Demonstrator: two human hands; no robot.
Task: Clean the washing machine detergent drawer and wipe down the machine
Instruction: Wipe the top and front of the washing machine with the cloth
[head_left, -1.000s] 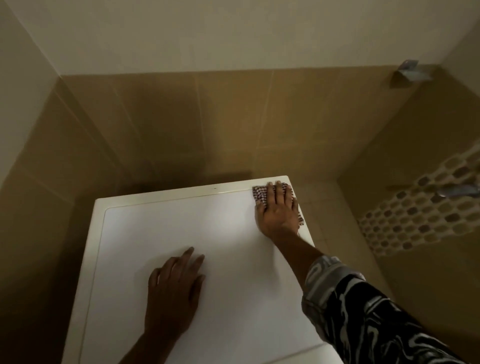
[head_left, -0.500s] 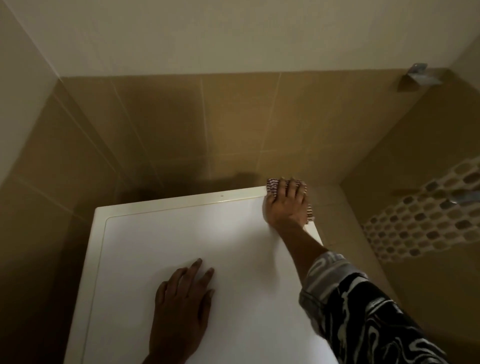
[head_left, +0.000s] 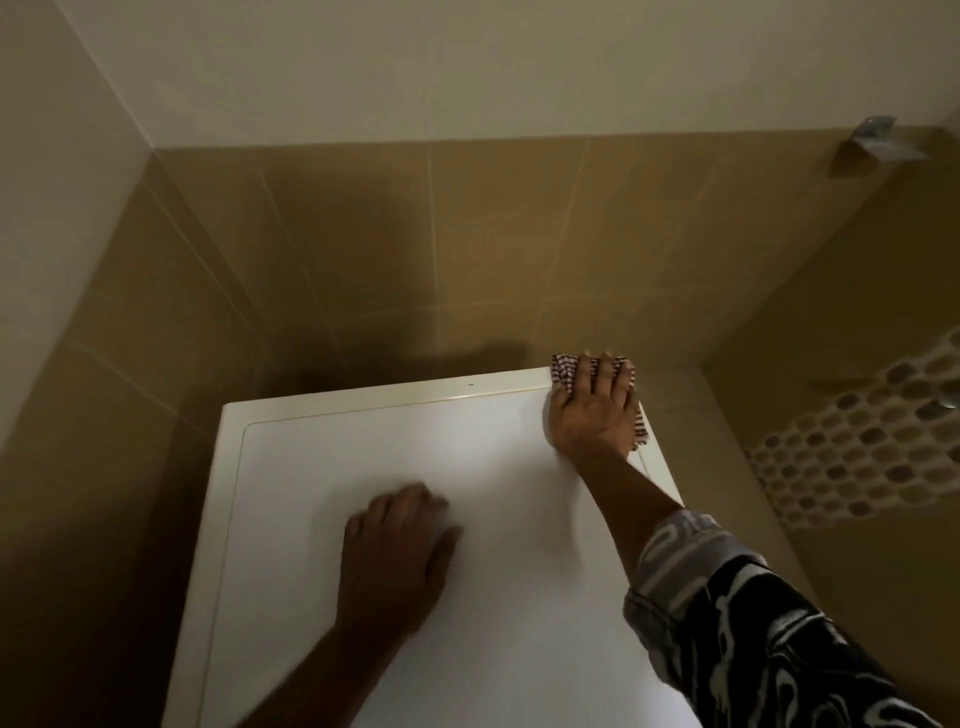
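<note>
The checked cloth lies on the far right corner of the washing machine's white top, pressed flat under the right hand, fingers spread over it rather than closed in a grip. Since half a second ago that hand has barely shifted. The left hand, blurred, rests open-palmed mid-top. No writing is legible.
</note>
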